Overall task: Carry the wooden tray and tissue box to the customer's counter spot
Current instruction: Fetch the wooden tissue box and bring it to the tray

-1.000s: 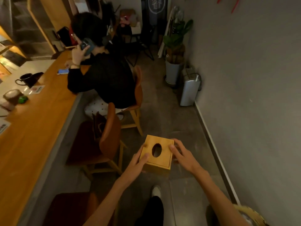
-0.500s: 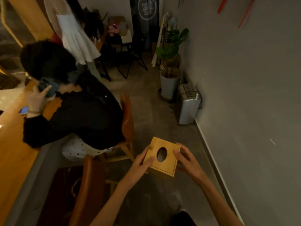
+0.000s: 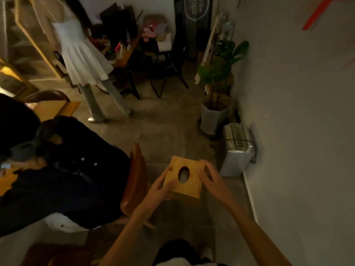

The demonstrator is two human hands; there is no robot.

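A square wooden tissue box (image 3: 192, 186) with an oval hole in its top is held in front of me, above the floor. My left hand (image 3: 157, 191) grips its left side with the thumb on the lid. My right hand (image 3: 210, 179) presses against its right side, fingers spread. No wooden tray shows in this view. A strip of the wooden counter (image 3: 6, 182) appears at the far left edge, mostly hidden by a seated person.
A seated person in black (image 3: 63, 179) on a brown chair (image 3: 135, 179) fills the left. Another person in a white dress (image 3: 82, 54) stands further ahead. A potted plant (image 3: 216, 112) and a grey appliance (image 3: 238, 150) line the right wall (image 3: 297, 131).
I have walked forward along the aisle with the box in both hands. The seated person has slid to the lower left, the counter has mostly left the view, and the plant and appliance are closer.
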